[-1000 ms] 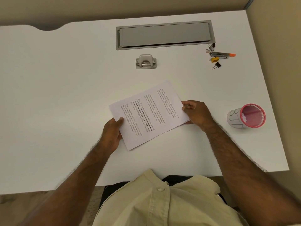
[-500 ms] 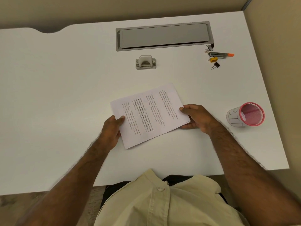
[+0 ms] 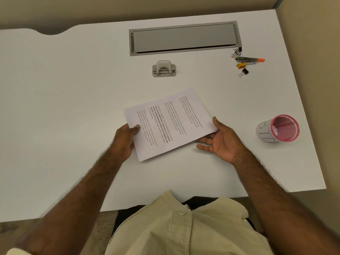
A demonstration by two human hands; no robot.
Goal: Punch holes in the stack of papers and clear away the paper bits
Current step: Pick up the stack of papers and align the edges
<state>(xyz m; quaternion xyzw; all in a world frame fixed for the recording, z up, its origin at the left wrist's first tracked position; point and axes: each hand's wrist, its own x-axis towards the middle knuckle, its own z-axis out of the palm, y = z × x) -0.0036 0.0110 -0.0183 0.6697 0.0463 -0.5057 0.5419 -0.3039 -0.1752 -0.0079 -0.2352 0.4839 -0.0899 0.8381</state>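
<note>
A stack of printed papers point(image 3: 169, 124) lies at an angle in the middle of the white desk point(image 3: 64, 100). My left hand point(image 3: 125, 138) pinches its left edge, thumb on top. My right hand point(image 3: 222, 142) is turned palm up at the stack's right corner. Its thumb rests on top of the edge and its index finger reaches underneath, while the other fingers stretch out along the desk. That right side looks slightly lifted. The grey hole punch point(image 3: 163, 69) stands farther back, apart from the papers and both hands.
A pink mesh cup point(image 3: 277, 128) wrapped in white paper lies on its side at the right. A stapler point(image 3: 246, 60) and binder clips point(image 3: 243, 71) sit at the back right. A grey cable hatch point(image 3: 184, 38) is set into the desk's rear.
My right hand has turned palm up and slid its fingers under the stack's right corner. The papers shifted slightly toward me. My left hand keeps its hold.
</note>
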